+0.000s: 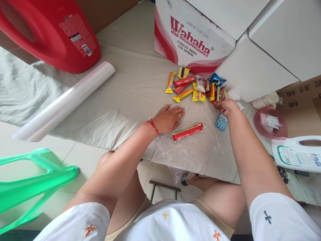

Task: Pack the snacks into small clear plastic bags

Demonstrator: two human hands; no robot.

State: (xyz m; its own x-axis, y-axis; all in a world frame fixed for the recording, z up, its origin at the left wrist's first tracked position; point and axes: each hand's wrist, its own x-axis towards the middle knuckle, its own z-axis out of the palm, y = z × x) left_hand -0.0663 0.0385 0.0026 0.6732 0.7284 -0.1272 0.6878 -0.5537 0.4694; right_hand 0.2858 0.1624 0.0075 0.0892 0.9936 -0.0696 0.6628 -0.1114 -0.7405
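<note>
The snacks (207, 87) lay in a loose, colourful cluster. Two red bars (185, 81) overlapped, with a gold packet (184, 72) just beyond them and an orange bar (170, 82) at the cluster's left edge. A white packet (200, 82) rested on a yellow bag (199, 96); a blue packet (217, 80) lay farther right. On the near side, a red stick (187, 133) lay aslant over a green stick (183, 130) on crinkled clear film (213, 143), near a pale-blue pack (222, 123).

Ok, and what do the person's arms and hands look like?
Both hands are bare, with no gloves. The left hand has a gold-coloured ring on one finger and a thin red bracelet at the wrist. No bracelet shows on the right hand. The white sleeves are short, with an orange motif on the left and a dark one on the right.
</note>
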